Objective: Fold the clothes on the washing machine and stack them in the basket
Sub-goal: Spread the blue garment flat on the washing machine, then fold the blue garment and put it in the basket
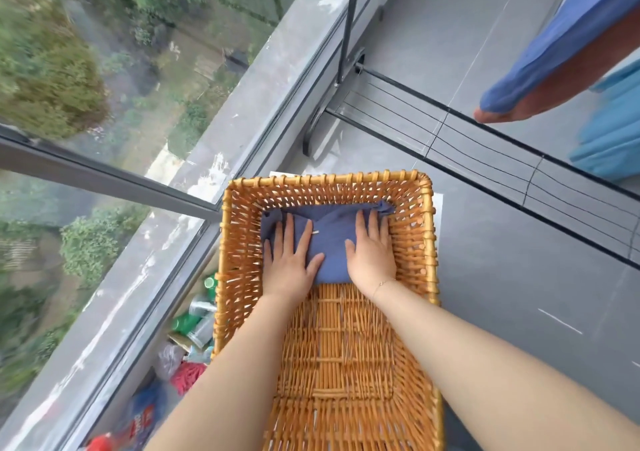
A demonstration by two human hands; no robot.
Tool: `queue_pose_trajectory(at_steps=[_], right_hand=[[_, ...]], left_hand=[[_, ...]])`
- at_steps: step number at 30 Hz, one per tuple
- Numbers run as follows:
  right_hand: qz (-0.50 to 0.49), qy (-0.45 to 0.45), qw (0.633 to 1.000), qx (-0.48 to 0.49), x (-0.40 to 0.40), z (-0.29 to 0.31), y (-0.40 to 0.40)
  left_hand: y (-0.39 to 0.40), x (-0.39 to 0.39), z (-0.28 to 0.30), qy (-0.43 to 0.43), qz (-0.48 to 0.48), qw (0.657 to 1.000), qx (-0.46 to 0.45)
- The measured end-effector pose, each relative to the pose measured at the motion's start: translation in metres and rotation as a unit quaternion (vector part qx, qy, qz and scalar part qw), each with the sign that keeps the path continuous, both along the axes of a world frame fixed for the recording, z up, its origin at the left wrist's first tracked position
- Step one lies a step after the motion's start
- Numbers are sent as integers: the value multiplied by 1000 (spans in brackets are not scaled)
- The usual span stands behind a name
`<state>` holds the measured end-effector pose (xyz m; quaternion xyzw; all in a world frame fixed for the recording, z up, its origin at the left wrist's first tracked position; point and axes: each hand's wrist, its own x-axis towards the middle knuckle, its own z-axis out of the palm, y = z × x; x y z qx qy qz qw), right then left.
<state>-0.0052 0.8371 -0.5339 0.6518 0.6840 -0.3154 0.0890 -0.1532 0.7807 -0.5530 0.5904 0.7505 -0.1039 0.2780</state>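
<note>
The near half of the wicker basket (346, 346) lies bare, its woven floor showing between the two forearms. Further in, a folded blue garment (330, 239) is laid flat against the far wall of the basket, with one corner bunched up at the far right. The left hand (292, 260) is pressed on the left part of the cloth with fingers straight and spread, and the right hand (372, 251) is pressed likewise on the right part; nothing is gripped by either. The step in hand is judged to be the seating of this piece as the base of the stack. It would be done well if the cloth were smoothed outward from the middle, the raised corner tucked down, and the edges kept square to the basket walls so that later pieces can be stacked level. Beyond the basket, a wire drying rack (485, 146) is seen on the grey floor (519, 260). At the far right, blue cloth (561, 42) is draped over another person's arm.
</note>
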Motion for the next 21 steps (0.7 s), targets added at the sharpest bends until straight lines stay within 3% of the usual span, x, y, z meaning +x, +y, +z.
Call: queue_pose_trajectory(at_steps=[4, 8, 12, 17, 21], right_hand=[[-16, 7, 998, -58, -2, 19, 5], [-131, 193, 970, -73, 19, 75, 12], [-228, 281, 929, -72, 52, 148, 0], [-237, 365, 888, -150, 84, 227, 12], [-162, 396, 886, -176, 112, 291, 27]], left_hand=[[2, 7, 19, 4, 19, 1000, -8], [-6, 8, 70, -67, 102, 989, 79], [-18, 26, 139, -151, 227, 959, 71], [-16, 53, 230, -195, 298, 923, 149], [-9, 85, 295, -235, 368, 879, 193]])
